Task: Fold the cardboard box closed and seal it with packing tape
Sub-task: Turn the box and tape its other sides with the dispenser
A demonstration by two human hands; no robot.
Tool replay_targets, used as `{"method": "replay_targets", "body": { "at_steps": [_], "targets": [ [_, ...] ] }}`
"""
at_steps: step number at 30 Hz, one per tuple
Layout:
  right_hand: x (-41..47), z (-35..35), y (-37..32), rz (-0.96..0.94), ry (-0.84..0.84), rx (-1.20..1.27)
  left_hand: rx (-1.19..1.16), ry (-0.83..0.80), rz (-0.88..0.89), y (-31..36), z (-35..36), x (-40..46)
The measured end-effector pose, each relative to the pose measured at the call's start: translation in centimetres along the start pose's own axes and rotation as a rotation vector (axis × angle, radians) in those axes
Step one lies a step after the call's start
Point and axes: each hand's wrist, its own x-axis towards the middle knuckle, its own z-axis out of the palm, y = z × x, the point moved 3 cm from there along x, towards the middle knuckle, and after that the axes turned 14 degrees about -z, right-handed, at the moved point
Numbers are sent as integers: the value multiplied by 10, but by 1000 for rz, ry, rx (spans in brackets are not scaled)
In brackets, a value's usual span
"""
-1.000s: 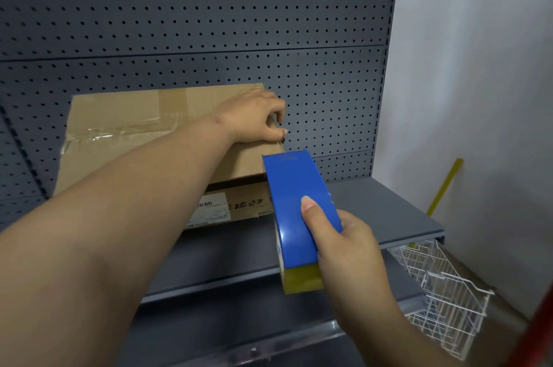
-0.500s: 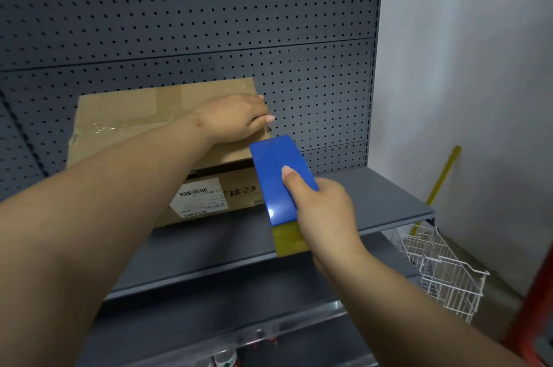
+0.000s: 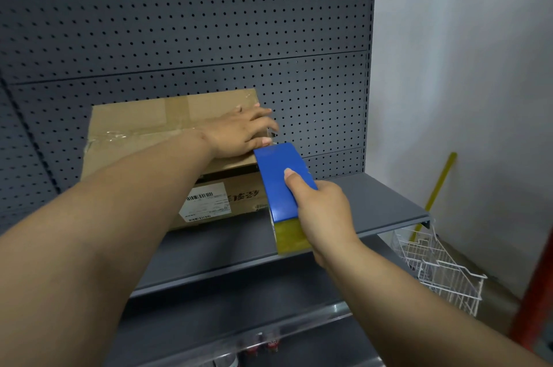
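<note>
Two hands worked at one box (image 3: 140, 124) on a grey shelf (image 3: 371, 202). The box lay under the left hand (image 3: 239, 134), with its long axis running from left to right along the pegboard (image 3: 185, 22) behind it. The left hand rested flat on the right end of the box top, fingers straight and spread a little, pressing the flap down. The right hand (image 3: 323, 211) was nearer to the camera and to the right of the box; its fingers were curled round a blue tape dispenser (image 3: 282, 181), with the thumb lying on the blue top. The dispenser pointed away from the person and a little to the left, its far end just beside the fingertips of the left hand at the right edge of the box.

The left forearm hid the middle of the box front. The tape roll showed only as a yellowish band below the blue cover, beside the right hand. A thin shiny piece near the left fingertips was too small to make out.

The box was brown cardboard, with clear wrinkled tape across the top to the left of the left hand and a white label (image 3: 206, 202) with a barcode on the front. Below and right of the right hand hung a white wire basket (image 3: 443, 274).
</note>
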Motion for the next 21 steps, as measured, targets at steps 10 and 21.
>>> {"method": "replay_targets", "body": {
  "at_steps": [10,21],
  "targets": [
    [5,-8,5,-11,20,-9,-45,-1,41,14,-3,0],
    [8,-11,7,-22,1,-14,260,-279,177,-1,-16,-6]
  ]
}}
